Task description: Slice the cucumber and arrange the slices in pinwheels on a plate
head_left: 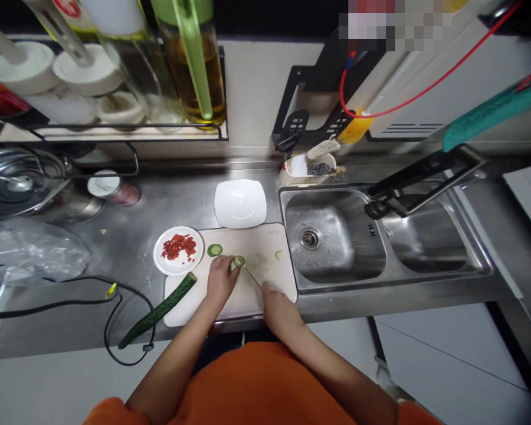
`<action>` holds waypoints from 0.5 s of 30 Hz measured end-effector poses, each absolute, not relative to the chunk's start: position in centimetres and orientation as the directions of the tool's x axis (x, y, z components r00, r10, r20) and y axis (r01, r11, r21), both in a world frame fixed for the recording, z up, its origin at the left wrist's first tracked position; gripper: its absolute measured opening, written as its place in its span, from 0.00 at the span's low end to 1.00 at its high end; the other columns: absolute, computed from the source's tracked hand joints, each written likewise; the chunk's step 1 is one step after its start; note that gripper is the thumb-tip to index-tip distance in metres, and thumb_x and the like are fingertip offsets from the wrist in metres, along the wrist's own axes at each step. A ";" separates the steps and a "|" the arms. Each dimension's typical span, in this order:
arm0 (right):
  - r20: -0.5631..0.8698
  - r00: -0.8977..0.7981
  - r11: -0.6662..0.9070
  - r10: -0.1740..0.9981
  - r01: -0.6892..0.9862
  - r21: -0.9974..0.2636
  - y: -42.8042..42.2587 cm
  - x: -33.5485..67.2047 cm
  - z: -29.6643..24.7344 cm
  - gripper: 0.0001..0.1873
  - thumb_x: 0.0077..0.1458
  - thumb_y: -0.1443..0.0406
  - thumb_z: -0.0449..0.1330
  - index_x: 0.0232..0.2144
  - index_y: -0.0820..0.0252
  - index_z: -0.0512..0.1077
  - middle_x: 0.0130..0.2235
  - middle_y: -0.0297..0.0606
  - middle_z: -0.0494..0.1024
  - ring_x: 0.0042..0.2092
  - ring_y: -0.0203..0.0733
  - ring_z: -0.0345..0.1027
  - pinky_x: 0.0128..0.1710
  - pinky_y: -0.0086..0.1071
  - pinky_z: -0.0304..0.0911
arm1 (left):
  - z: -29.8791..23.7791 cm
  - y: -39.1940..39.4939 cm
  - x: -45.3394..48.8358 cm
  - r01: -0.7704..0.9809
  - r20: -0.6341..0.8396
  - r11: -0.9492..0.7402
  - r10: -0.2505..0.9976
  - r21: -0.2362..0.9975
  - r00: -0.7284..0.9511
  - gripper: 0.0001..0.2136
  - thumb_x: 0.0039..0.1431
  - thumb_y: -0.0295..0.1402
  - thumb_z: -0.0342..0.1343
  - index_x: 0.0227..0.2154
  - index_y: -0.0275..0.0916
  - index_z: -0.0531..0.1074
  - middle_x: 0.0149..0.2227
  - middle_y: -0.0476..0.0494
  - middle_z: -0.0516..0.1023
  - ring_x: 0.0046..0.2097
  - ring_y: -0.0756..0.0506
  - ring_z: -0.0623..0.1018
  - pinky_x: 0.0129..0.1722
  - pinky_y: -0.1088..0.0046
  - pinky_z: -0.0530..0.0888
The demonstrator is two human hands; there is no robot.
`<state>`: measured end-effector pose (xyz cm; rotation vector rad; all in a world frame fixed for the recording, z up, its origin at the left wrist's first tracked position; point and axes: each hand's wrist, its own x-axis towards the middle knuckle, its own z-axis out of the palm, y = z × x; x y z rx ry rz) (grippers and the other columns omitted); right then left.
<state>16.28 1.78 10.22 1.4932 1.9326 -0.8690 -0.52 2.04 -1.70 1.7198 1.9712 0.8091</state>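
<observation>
My left hand (222, 277) is closed on a small cucumber piece (239, 261) over the white cutting board (272, 242). In my right hand (279, 308) is a knife (252, 276), seen nearly edge-on, its blade reaching up and left to the piece. Whether the blade touches it I cannot tell. Cut cucumber slices (215, 250) lie on the board just left of my left hand, and a pale sliver (278, 255) is near its right side. A long dark-green cucumber (159, 310) with one cut end rests across the board's left edge and the counter.
Left of the board stands a white plate (159, 260) of chopped red pieces; behind it, a white dish (240, 203). A double sink (336, 283) is at right, its black faucet (407, 177) overhead. Black cable (84, 297), plastic bag (30, 251) and lidded pot (53, 200) occupy the left.
</observation>
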 end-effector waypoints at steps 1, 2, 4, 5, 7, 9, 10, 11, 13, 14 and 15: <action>-0.747 -0.238 0.181 0.621 0.971 -0.160 1.8 16.2 10.2 0.21 0.56 0.78 0.42 0.50 0.65 0.61 0.39 0.50 0.77 0.44 0.48 0.72 0.37 0.34 0.66 | -1.7 2.0 -0.5 0.749 0.073 0.075 0.984 0.658 -0.163 0.10 0.53 0.32 0.57 0.39 0.39 0.73 0.35 0.42 0.74 0.39 0.44 0.72 0.42 0.66 0.71; -0.748 -0.239 0.184 0.619 0.970 -0.158 1.9 16.1 10.2 0.21 0.56 0.77 0.41 0.50 0.65 0.61 0.39 0.51 0.77 0.44 0.48 0.72 0.37 0.34 0.66 | -1.6 2.0 -0.5 0.746 0.073 0.074 0.984 0.662 -0.163 0.10 0.53 0.32 0.57 0.39 0.39 0.73 0.34 0.43 0.74 0.39 0.44 0.72 0.42 0.66 0.71; -0.749 -0.239 0.187 0.618 0.970 -0.156 2.0 16.1 10.2 0.21 0.56 0.77 0.41 0.50 0.65 0.61 0.39 0.51 0.77 0.44 0.48 0.72 0.38 0.34 0.66 | -1.5 2.1 -0.5 0.741 0.073 0.071 0.984 0.668 -0.160 0.10 0.53 0.32 0.57 0.39 0.39 0.73 0.34 0.43 0.74 0.39 0.44 0.72 0.42 0.66 0.71; -0.749 -0.238 0.186 0.619 0.970 -0.155 2.0 16.0 10.1 0.21 0.56 0.77 0.41 0.50 0.65 0.61 0.39 0.51 0.77 0.44 0.47 0.72 0.38 0.34 0.66 | -1.5 2.1 -0.5 0.740 0.073 0.071 0.984 0.669 -0.160 0.10 0.53 0.32 0.57 0.39 0.40 0.73 0.35 0.43 0.74 0.39 0.44 0.72 0.42 0.66 0.71; -0.748 -0.239 0.183 0.620 0.970 -0.158 2.1 16.0 10.1 0.21 0.57 0.77 0.41 0.49 0.64 0.61 0.39 0.50 0.77 0.44 0.46 0.73 0.37 0.33 0.66 | -1.4 2.1 -0.5 0.739 0.071 0.075 0.984 0.670 -0.164 0.10 0.53 0.32 0.57 0.39 0.40 0.73 0.34 0.43 0.73 0.39 0.44 0.72 0.42 0.66 0.71; -0.746 -0.241 0.182 0.622 0.970 -0.161 2.1 15.9 10.0 0.20 0.57 0.77 0.41 0.48 0.64 0.62 0.38 0.49 0.77 0.43 0.46 0.73 0.37 0.32 0.66 | -1.3 2.1 -0.5 0.740 0.067 0.081 0.984 0.667 -0.168 0.10 0.53 0.32 0.57 0.39 0.40 0.73 0.34 0.43 0.73 0.39 0.44 0.72 0.42 0.66 0.71; -0.744 -0.240 0.182 0.623 0.970 -0.160 2.1 15.9 10.1 0.19 0.57 0.77 0.41 0.48 0.64 0.62 0.38 0.49 0.77 0.43 0.45 0.73 0.37 0.32 0.66 | -1.3 2.1 -0.5 0.741 0.064 0.084 0.984 0.666 -0.169 0.09 0.53 0.32 0.57 0.39 0.40 0.73 0.34 0.43 0.73 0.39 0.44 0.72 0.42 0.66 0.71; -0.743 -0.238 0.182 0.626 0.971 -0.157 2.1 15.8 10.1 0.19 0.57 0.77 0.41 0.48 0.64 0.62 0.38 0.49 0.77 0.43 0.45 0.73 0.37 0.31 0.66 | -1.3 2.1 -0.5 0.741 0.059 0.087 0.984 0.666 -0.168 0.09 0.53 0.32 0.57 0.39 0.40 0.73 0.34 0.43 0.74 0.39 0.44 0.72 0.42 0.65 0.71; -0.744 -0.234 0.186 0.626 0.971 -0.149 2.2 15.8 10.2 0.19 0.57 0.77 0.40 0.48 0.64 0.62 0.38 0.49 0.77 0.43 0.45 0.73 0.37 0.31 0.65 | -1.3 2.1 -0.5 0.739 0.051 0.092 0.984 0.667 -0.169 0.09 0.53 0.31 0.57 0.39 0.40 0.73 0.35 0.43 0.74 0.40 0.44 0.72 0.43 0.65 0.71; -0.748 -0.233 0.189 0.621 0.971 -0.145 2.2 15.7 10.3 0.19 0.57 0.77 0.40 0.48 0.64 0.61 0.38 0.49 0.77 0.43 0.44 0.73 0.37 0.30 0.65 | -1.3 2.2 -0.5 0.738 0.047 0.095 0.984 0.668 -0.169 0.09 0.53 0.31 0.57 0.39 0.40 0.73 0.35 0.43 0.74 0.40 0.44 0.72 0.43 0.65 0.71; -0.752 -0.233 0.192 0.616 0.971 -0.144 2.2 15.7 10.3 0.20 0.57 0.77 0.41 0.49 0.64 0.61 0.38 0.49 0.77 0.43 0.44 0.73 0.37 0.30 0.65 | -1.3 2.2 -0.5 0.737 0.044 0.096 0.985 0.669 -0.169 0.09 0.53 0.31 0.57 0.39 0.40 0.73 0.35 0.43 0.74 0.40 0.44 0.72 0.43 0.65 0.71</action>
